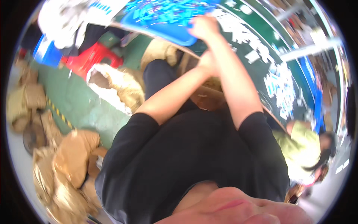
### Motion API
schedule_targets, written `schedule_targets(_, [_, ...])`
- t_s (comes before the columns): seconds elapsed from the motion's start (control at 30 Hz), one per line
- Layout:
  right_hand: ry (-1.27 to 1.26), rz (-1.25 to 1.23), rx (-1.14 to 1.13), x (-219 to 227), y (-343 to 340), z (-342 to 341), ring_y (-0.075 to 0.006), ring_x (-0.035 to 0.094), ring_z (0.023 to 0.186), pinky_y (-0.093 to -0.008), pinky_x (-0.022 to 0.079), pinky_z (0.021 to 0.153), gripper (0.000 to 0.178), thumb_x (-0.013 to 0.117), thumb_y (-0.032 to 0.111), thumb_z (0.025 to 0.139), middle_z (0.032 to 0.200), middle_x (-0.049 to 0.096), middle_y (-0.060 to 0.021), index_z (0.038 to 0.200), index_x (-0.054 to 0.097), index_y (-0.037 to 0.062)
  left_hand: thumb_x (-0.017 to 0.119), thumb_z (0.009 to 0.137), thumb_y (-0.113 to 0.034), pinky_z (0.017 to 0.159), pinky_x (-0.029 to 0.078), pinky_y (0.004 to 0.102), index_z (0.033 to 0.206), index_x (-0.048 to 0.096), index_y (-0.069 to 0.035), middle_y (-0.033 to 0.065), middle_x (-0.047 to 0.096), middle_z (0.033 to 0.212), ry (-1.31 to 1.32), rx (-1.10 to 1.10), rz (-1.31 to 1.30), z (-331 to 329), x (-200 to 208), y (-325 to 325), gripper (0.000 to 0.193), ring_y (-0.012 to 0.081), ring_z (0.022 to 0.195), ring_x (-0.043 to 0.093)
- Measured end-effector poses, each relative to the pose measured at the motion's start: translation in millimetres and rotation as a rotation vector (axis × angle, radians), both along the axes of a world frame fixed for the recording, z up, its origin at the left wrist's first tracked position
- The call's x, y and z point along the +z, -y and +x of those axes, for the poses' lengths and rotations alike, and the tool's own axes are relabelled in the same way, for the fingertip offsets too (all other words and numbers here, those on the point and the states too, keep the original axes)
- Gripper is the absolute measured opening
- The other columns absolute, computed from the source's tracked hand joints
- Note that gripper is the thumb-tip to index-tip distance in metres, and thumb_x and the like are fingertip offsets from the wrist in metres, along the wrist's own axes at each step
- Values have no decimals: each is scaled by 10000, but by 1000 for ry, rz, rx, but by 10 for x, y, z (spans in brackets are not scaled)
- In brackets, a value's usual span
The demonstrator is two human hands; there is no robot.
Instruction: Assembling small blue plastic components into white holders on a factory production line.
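Observation:
My right hand reaches over the near right rim of a blue tray at the top. Its fingers are curled together, with a bit of blue at their tips, too blurred to name. Many small light-blue pieces lie heaped in the tray. Lower down, my left hand is partly behind my right forearm, above an open brown carton. The fingers of this hand are hidden, so what they hold does not show.
White pieces and a blue-and-white pile lie on the dark green table to the right. A person in a yellow-green top sits there. At left are a red stool, an open sack and brown sacks.

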State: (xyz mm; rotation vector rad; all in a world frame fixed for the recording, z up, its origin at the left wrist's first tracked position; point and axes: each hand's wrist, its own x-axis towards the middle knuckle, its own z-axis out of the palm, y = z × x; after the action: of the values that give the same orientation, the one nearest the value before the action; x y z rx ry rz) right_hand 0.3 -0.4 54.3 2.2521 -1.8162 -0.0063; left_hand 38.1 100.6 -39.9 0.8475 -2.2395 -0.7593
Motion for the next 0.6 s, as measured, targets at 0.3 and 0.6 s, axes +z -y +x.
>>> schedule_targets(0.3, [766, -342, 453, -155, -233, -238, -292, 672, 1050, -440, 511, 947, 285, 892, 353, 723, 1022, 773, -26, 949, 820, 195, 615, 967, -427, 1102, 458, 500, 1322, 642, -149, 143, 649, 1409, 130, -27, -388, -2, 60, 23, 452, 346, 1290, 623])
schedule_targets(0.6, [1432, -219, 263, -154, -1382, -1122, -105, 673, 953, -246, 524, 876, 222, 634, 158, 1082, 1113, 769, -40, 1209, 748, 16, 681, 854, -289, 926, 570, 449, 973, 825, -152, 49, 749, 1173, 38, 42, -497, 70, 172, -22, 231, 273, 1028, 725])
